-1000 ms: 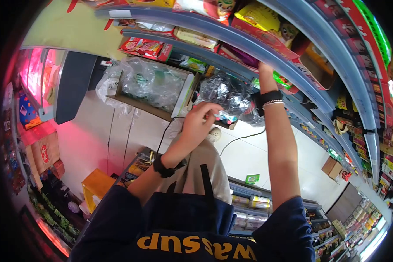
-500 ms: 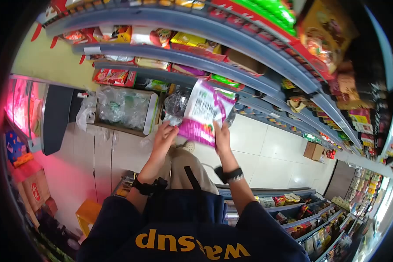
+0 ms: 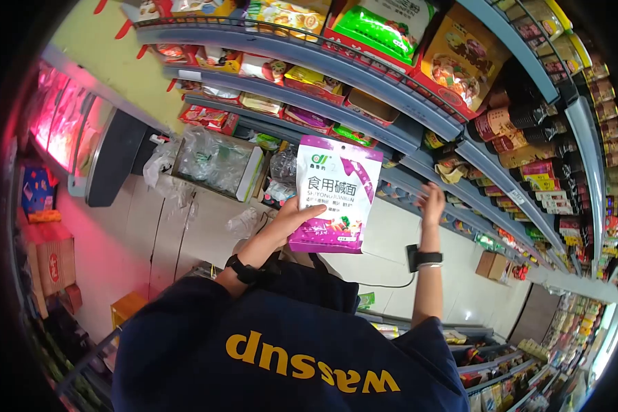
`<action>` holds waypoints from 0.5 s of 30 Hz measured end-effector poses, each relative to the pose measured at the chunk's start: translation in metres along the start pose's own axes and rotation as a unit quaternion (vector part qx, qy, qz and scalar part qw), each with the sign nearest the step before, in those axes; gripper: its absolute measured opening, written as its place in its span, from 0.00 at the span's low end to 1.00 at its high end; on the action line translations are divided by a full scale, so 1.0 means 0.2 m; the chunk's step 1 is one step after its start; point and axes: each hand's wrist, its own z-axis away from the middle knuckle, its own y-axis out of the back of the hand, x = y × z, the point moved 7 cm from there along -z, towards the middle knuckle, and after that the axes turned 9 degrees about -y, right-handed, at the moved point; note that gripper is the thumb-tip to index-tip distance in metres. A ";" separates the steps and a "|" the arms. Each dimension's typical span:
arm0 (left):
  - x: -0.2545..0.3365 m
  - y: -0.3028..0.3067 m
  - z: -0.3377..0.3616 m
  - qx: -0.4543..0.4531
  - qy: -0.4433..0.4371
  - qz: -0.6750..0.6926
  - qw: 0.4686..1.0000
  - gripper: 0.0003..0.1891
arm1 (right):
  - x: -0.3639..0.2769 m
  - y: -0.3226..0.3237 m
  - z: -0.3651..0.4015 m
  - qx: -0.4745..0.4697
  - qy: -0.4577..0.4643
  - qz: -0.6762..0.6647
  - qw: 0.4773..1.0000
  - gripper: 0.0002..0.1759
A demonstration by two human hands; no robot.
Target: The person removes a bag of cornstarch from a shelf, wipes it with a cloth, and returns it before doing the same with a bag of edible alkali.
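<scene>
My left hand [image 3: 296,218] grips the lower left of a white and purple packet [image 3: 338,185], thumb on its front. The packet is held upright with its printed front towards the camera. To the right of the packet, apart from it, my right hand [image 3: 430,204] is raised in front of the lower shelf, fingers spread and holding nothing. A black band is on each wrist. Behind the packet, dark clear plastic [image 3: 283,167] lies beside an open carton [image 3: 253,175] filled with clear plastic bags.
Stocked shelves [image 3: 295,88] run across the top and down the right. A glass display case [image 3: 93,154] glows pink at the left, above a red-topped box [image 3: 51,264]. A small brown carton [image 3: 491,265] sits on the floor at the right. More shelving stands at the lower right.
The packet has turned from its barcode side to its printed front and stands more upright. My right hand has let go and moved right. The camera view has shifted.
</scene>
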 end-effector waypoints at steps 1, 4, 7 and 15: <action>0.02 0.00 0.02 0.015 0.004 0.003 1.000 0.18 | 0.02 0.14 -0.14 0.034 -0.015 0.002 0.999 0.16; 0.06 0.01 0.04 0.050 -0.005 0.026 0.998 0.19 | 0.05 0.43 -0.49 0.165 -0.060 0.029 0.984 0.30; 0.07 0.01 0.07 0.087 -0.008 0.082 0.993 0.21 | -0.04 0.49 -0.64 0.192 -0.040 0.159 0.968 0.37; 0.08 0.04 0.10 0.136 -0.003 0.185 0.973 0.25 | 0.10 0.42 -1.09 0.100 -0.081 0.378 0.917 0.41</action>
